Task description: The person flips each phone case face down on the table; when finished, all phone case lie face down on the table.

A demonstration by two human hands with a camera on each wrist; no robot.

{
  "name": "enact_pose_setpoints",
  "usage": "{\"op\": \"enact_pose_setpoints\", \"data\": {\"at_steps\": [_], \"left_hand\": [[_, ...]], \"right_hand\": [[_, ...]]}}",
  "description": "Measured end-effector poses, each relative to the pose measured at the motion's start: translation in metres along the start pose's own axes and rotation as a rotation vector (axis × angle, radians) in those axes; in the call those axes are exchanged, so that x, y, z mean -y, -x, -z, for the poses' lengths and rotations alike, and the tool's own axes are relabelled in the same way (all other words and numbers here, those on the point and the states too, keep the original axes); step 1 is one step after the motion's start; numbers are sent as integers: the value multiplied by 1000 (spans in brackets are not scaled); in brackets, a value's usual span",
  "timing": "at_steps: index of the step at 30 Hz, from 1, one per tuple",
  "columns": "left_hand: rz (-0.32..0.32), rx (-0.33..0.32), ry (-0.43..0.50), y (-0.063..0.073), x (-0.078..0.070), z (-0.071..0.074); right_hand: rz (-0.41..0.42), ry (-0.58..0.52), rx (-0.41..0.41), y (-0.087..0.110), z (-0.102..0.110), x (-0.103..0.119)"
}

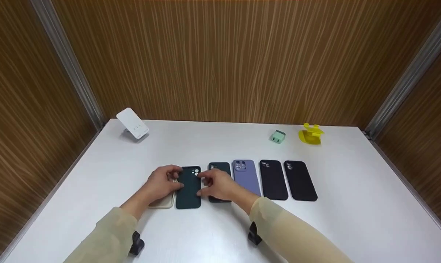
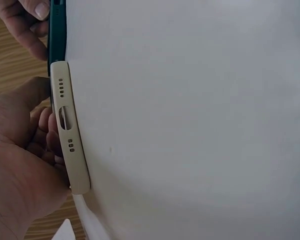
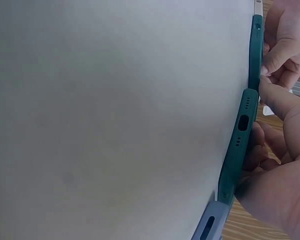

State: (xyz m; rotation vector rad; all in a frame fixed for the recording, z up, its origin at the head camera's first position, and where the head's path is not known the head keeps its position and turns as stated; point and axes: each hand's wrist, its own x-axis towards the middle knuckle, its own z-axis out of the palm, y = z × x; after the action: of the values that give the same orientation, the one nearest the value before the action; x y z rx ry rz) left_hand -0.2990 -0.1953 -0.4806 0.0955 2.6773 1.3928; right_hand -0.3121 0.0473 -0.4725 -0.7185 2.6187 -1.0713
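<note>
On the white table [image 1: 205, 233], six phone cases lie flat in a row. The first green case [image 1: 189, 195] is second from the left, and both hands touch it. The left hand [image 1: 163, 184] has its thumb and pointing finger spread apart, with the tips at the left edge of this case. The right hand [image 1: 220, 184] does the same at the right edge, with its pointing finger close to the camera holes. Neither hand is made into a fist.

A cream case [image 1: 165, 202] lies partly under the left hand, just beside the first green one. The left wrist view shows a plug hole and little dots on its end. The second green case [image 1: 222, 167] lies partly under the right hand. Next come a purple case [image 1: 247, 180], then a black case [image 1: 274, 182] and another black case [image 1: 301, 182] at the right end.

At the back left stands a white stand [image 1: 132, 122], tilted. At the back right are a small mint plug [image 1: 278, 137] and a yellow stand [image 1: 311, 135], near each other. Behind them is a brown wall [image 1: 220, 62] with stripes.
</note>
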Motion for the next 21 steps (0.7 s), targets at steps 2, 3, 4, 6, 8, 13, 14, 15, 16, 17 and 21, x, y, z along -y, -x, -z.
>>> {"op": "enact_pose_setpoints", "data": {"at_steps": [2,3,4,6,8,13,14,15,16,17,21], "left_hand": [[-1,3,6,1,-1,0],[-2,4,3,1,-2,0],[-3,5,3,1,-2,1],[-6,4,-1,0,-3,1],[-14,9,-13,0,-3,0],[-31,23,-60,-2,-5,1],[-36,25,-67,-3,-6,2],[-40,24,-76,-4,-7,2],[-46,24,-83,-5,-8,3],[-52,24,-89,-6,-10,4],[-47,30,-112,-7,-16,10]], "right_hand": [[-3,5,1,0,1,1],[-6,4,1,0,1,1],[-9,3,0,0,2,1],[-15,0,-7,0,2,2],[-22,-10,-9,1,0,1],[-24,-9,-4,3,-2,1],[-19,-6,-6,2,-1,1],[-17,-3,-8,2,-1,2],[-13,0,-12,1,0,2],[-13,3,-13,1,0,2],[-21,4,-5,0,0,3]]}}
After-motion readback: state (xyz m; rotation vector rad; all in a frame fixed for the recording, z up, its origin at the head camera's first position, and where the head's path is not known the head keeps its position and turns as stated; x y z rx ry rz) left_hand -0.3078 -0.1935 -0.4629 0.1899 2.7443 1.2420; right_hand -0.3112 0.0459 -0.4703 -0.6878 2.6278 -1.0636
